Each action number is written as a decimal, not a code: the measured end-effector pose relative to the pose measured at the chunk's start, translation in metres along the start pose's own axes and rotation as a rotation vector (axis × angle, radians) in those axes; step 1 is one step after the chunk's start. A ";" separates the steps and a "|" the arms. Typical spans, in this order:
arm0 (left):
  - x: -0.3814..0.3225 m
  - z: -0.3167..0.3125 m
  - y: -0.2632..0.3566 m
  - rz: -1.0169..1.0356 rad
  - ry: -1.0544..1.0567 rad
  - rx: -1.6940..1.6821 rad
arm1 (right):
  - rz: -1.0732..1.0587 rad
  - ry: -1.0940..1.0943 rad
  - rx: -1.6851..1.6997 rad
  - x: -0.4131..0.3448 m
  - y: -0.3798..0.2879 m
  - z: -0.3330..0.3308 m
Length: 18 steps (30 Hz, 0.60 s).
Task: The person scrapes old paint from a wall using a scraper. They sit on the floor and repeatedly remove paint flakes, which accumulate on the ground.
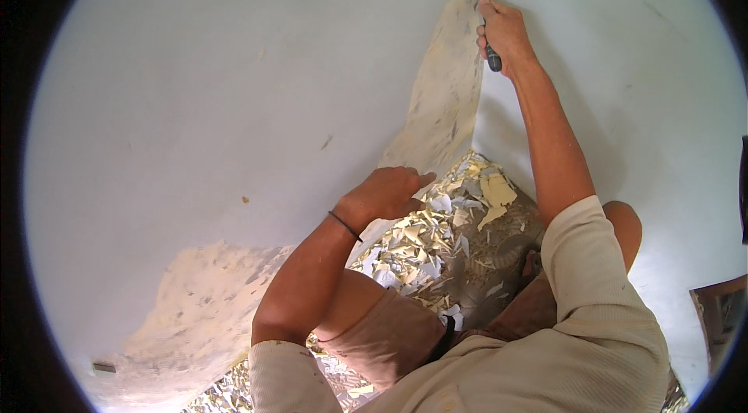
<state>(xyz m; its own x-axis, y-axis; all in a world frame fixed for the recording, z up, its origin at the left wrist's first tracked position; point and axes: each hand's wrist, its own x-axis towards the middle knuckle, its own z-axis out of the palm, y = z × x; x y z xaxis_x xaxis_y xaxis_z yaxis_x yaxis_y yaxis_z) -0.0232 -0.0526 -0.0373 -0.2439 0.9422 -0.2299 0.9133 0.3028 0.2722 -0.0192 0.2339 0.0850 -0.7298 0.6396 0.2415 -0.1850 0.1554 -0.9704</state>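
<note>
My right hand (504,27), raised near the wall corner, is closed around the black handle of a scraper (493,57). The scraper's thin blade points up, close to the corner and just above the bare patch. Below and to the left, my left hand (390,194) is near the foot of the left wall, its index finger extended; its palm is hidden, and no tool shows in it. A long scraped patch (447,80) of cream, dark-flecked surface runs down the left wall (193,91) beside the corner, with pale paint around it.
Peeled paint flakes (409,237) lie heaped along the wall's foot, with larger pieces (497,191) near the corner. Another scraped patch (198,290) spreads low on the left wall, near a small wall slot (104,367). The right wall (631,74) stands close to my right arm.
</note>
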 end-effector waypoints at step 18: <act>-0.012 0.006 -0.013 -0.016 0.034 0.007 | -0.045 -0.139 -0.225 -0.057 0.023 0.016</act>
<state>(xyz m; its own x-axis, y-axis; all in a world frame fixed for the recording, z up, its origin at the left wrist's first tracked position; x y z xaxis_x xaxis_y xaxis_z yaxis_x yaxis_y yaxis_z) -0.0305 -0.0690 -0.0436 -0.2693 0.9417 -0.2019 0.9115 0.3169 0.2623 0.0077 0.1889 0.0491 -0.8106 0.5208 0.2678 -0.0795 0.3552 -0.9314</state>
